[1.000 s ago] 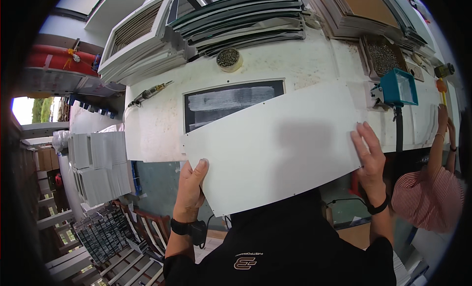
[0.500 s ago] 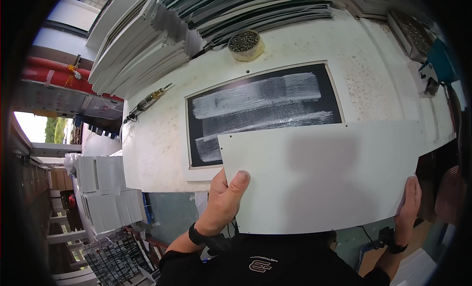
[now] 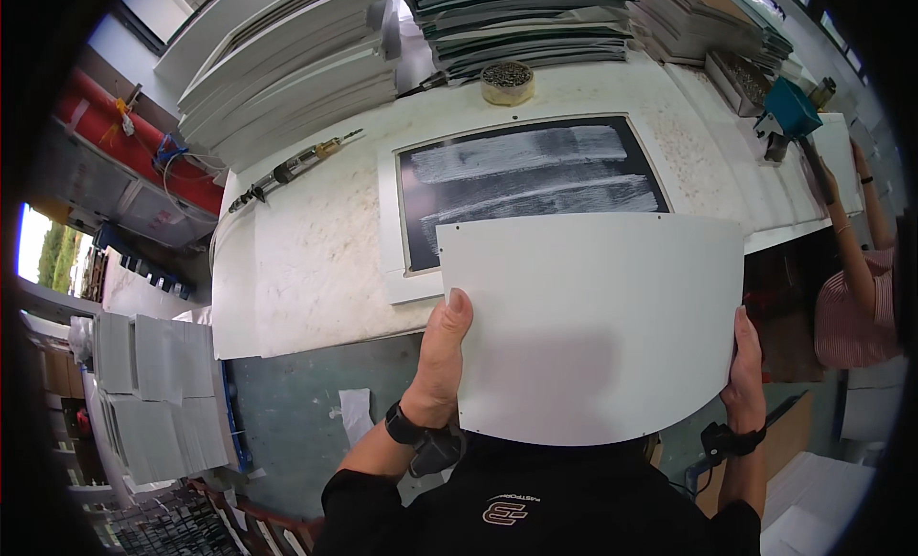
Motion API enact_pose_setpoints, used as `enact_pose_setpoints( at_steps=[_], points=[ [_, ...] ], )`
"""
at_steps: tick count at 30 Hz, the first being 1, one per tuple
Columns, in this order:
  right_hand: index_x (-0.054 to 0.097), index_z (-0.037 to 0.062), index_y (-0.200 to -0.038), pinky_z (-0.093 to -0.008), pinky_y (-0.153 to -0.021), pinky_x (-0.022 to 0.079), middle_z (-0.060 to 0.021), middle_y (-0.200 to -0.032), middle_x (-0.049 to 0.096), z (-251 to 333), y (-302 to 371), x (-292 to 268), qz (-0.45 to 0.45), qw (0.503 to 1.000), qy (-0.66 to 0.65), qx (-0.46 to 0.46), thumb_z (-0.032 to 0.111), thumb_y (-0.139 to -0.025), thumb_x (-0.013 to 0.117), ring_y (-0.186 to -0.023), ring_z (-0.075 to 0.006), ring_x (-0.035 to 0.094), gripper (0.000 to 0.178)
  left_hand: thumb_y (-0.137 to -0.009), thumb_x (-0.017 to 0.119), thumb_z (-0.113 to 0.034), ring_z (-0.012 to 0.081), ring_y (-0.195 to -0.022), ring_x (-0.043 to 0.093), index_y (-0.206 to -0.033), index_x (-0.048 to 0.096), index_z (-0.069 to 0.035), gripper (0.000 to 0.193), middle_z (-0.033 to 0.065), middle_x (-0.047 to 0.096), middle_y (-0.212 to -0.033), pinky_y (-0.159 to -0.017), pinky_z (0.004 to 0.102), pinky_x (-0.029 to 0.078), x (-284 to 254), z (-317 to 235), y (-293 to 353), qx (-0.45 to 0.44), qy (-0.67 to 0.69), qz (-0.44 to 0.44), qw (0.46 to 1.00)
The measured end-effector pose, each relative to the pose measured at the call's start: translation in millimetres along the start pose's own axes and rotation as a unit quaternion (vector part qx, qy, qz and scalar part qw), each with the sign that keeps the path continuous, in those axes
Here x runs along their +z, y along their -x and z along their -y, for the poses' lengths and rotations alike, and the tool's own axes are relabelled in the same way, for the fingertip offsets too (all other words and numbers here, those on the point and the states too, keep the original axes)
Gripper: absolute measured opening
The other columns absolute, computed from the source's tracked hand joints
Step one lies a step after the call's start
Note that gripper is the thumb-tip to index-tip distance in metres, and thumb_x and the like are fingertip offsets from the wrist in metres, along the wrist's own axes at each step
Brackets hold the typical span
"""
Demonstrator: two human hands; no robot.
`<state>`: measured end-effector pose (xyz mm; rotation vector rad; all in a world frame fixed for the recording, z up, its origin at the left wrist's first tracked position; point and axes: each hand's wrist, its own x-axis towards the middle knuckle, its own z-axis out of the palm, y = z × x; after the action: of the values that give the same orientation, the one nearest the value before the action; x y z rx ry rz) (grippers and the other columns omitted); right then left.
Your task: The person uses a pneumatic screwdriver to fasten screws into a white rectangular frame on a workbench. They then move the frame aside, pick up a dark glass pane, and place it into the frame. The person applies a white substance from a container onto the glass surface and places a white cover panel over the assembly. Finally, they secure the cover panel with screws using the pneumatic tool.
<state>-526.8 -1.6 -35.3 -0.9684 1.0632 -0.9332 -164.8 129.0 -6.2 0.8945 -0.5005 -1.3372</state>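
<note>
A white rectangular panel (image 3: 593, 317) with small holes along its edges is held up close in front of me, bowed outward at its lower edge. My left hand (image 3: 442, 355) is closed on its left side, thumb over the front face. My right hand (image 3: 744, 374) grips the right side, fingers mostly behind. Past the panel's upper edge, a white frame (image 3: 395, 212) lies on the bench around a black sheet (image 3: 526, 164) smeared with broad whitish streaks. The panel hides the frame's near right part.
On the white bench (image 3: 316, 260) lie an electric screwdriver (image 3: 296, 166) and a round tub of screws (image 3: 508, 83). Stacked white panels (image 3: 296, 68) and dark green sheets (image 3: 526, 21) stand behind. A metal tray (image 3: 738, 81) and teal tool (image 3: 792, 109) sit right, near another person (image 3: 861, 298).
The white panel has shifted left and now bows more, with both hands still on its sides. My view has turned, bringing the other person at the right into sight.
</note>
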Motion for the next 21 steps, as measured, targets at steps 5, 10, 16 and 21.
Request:
enact_pose_setpoints(
  at_steps=[5,10,16,21],
  points=[
    [0.058,-0.0046,-0.131,-0.0264,-0.090,0.049,-0.0049,-0.114,0.066,49,-26,13,0.017,0.988,0.125,-0.094,0.036,-0.110,0.053,-0.102,-0.0114,0.061,0.046,-0.109,0.046,-0.050,0.0125,-0.108,0.063,-0.142,0.052,0.003,0.063,0.0079,0.066,-0.122,-0.090,0.0281,0.052,-32,-35,-10,0.078,-0.142,-0.052,0.985],
    [0.044,-0.0005,-0.153,-0.0282,-0.109,0.043,-0.0134,-0.147,0.055,95,-67,70,0.015,0.974,0.169,-0.150,0.025,-0.104,0.060,-0.131,-0.0182,0.055,0.058,-0.110,0.048,-0.041,0.0202,-0.121,0.061,-0.145,0.049,0.003,0.056,0.0151,0.064,-0.133,-0.101,0.0339,0.049,-61,-53,-21,0.232,-0.243,-0.146,0.930],
    [0.045,0.0039,-0.156,-0.0285,-0.113,0.039,-0.0154,-0.153,0.051,101,-127,97,0.062,0.960,0.222,-0.158,0.020,-0.102,0.060,-0.137,-0.0205,0.051,0.058,-0.109,0.052,-0.030,0.0329,-0.128,0.059,-0.139,0.056,0.003,0.044,0.0220,0.062,-0.138,-0.109,0.0414,0.046,-90,-45,-9,0.371,-0.581,-0.180,0.701],
    [0.046,0.0049,-0.155,-0.0277,-0.109,0.043,-0.0165,-0.150,0.053,95,-153,109,0.087,0.958,0.242,-0.128,0.023,-0.102,0.060,-0.129,-0.0187,0.056,0.058,-0.106,0.059,-0.027,0.0370,-0.116,0.065,-0.127,0.065,-0.002,0.033,0.0239,0.066,-0.128,-0.097,0.0433,0.054,-94,-38,-13,0.352,-0.636,-0.183,0.662]
  ],
)
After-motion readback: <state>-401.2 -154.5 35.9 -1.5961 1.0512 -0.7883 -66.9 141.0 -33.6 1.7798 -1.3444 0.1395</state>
